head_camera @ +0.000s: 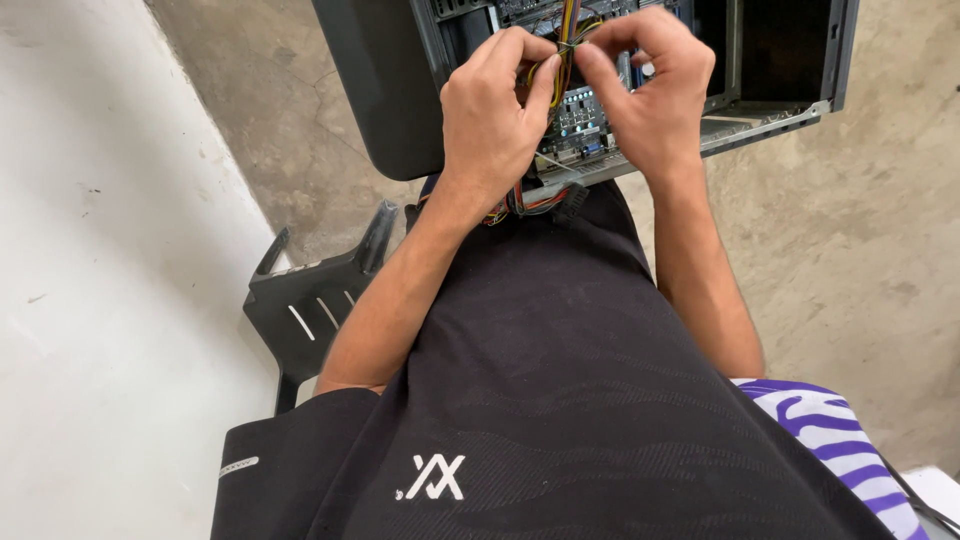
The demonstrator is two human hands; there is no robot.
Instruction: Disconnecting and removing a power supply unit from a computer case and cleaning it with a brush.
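My left hand [495, 120] and right hand [650, 95] pinch the bundle of coloured wires [565, 40] at 12 o'clock, fingertips closed on it inside the open black computer case [400, 100]. The blue circuit board [585, 115] lies beneath. A black plastic chair [310, 315] stands at 9 o'clock.

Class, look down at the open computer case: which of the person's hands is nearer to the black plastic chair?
Left. The left hand is at the wire bundle, on the black plastic chair's side; the right hand lies farther away.
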